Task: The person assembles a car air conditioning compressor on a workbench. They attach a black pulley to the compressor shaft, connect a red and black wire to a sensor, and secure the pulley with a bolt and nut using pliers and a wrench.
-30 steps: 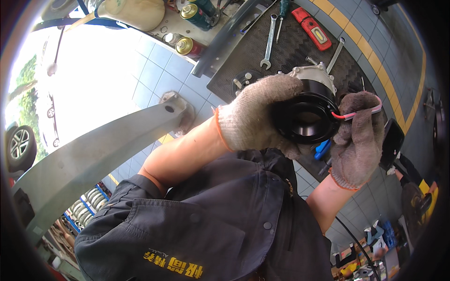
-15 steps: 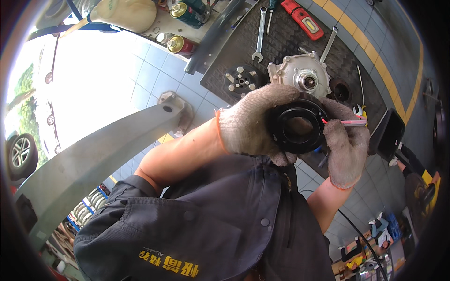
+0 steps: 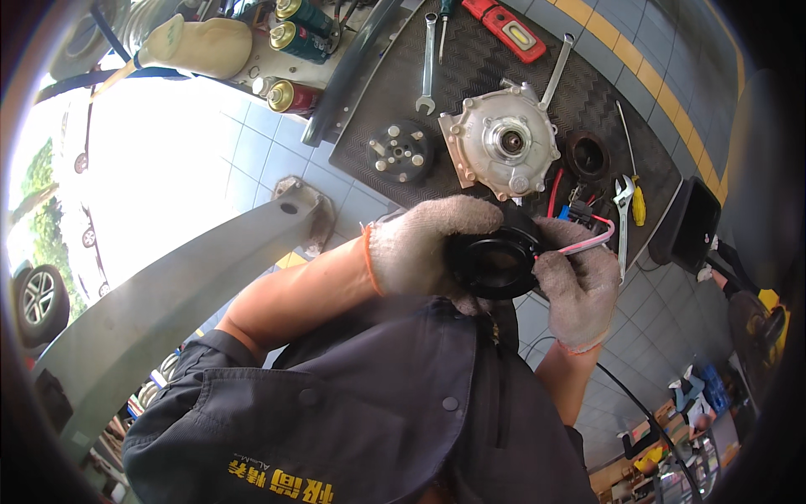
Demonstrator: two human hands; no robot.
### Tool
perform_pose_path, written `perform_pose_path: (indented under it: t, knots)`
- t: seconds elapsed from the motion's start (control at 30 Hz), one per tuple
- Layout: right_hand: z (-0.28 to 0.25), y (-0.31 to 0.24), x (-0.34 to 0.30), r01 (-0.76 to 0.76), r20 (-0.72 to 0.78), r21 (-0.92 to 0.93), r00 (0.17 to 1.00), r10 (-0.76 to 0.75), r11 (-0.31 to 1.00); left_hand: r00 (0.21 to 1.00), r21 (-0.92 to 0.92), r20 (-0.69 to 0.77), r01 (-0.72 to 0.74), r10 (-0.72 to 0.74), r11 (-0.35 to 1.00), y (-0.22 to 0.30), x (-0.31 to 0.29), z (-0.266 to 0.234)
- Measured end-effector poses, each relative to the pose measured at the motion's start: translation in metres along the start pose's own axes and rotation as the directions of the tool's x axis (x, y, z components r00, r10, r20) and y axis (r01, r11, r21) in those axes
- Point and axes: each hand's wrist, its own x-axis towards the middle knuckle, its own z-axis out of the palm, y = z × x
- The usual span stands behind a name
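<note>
In front of my chest, my left hand (image 3: 424,248) in a knitted work glove is wrapped round the left side of a black ring-shaped coil (image 3: 464,265). My gloved right hand (image 3: 583,290) is at the coil's right edge, its fingers closed on a pink-sleeved wire lead (image 3: 590,242) that comes from the coil. Beyond my hands, a silver metal housing (image 3: 487,126) with a central shaft hub lies on the black mat (image 3: 504,71). Left of the housing is a round black plate (image 3: 400,153) with silver studs; right of it lies a dark ring (image 3: 573,151).
An adjustable wrench (image 3: 622,206) and a yellow-handled screwdriver (image 3: 639,202) lie at the mat's right. Farther off are a combination wrench (image 3: 427,71), another wrench (image 3: 557,74) and a red work light (image 3: 509,32). Spray cans (image 3: 294,97) stand on a cart. A grey lift arm (image 3: 176,269) crosses at left.
The view has shifted, so the bench now shows more fully. My hands have come nearer my body with the coil, uncovering the housing; the coil appears more tilted. Both hands keep their hold.
</note>
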Motion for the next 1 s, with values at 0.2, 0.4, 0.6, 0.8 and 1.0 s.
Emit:
perform_pose_path:
  t: [0.2,0.4,0.6,0.8,1.0]
  knots:
    - [-0.005,0.019,-0.010,0.185,-0.016,0.036,0.983,-0.184,0.982,0.999,0.111,0.040,-0.035,0.030,0.993,-0.016,0.007,-0.032]
    - [-0.015,0.028,-0.014,0.462,0.070,-0.247,0.885,-0.460,0.852,0.954,0.259,0.287,-0.168,0.090,0.951,-0.018,0.015,-0.033]
    - [-0.009,0.057,-0.011,0.576,-0.036,-0.249,0.798,-0.601,0.779,0.863,0.871,0.406,-0.465,0.302,0.157,0.033,-0.009,0.015]
    - [0.001,0.069,-0.009,0.254,-0.167,0.114,0.958,-0.234,0.960,0.601,0.740,0.608,-0.191,0.519,-0.645,0.034,-0.024,0.057]
    - [0.012,0.049,0.007,0.186,-0.315,0.436,0.948,-0.044,0.880,0.465,0.511,0.781,-0.095,0.416,-0.854,0.064,0.009,0.054]
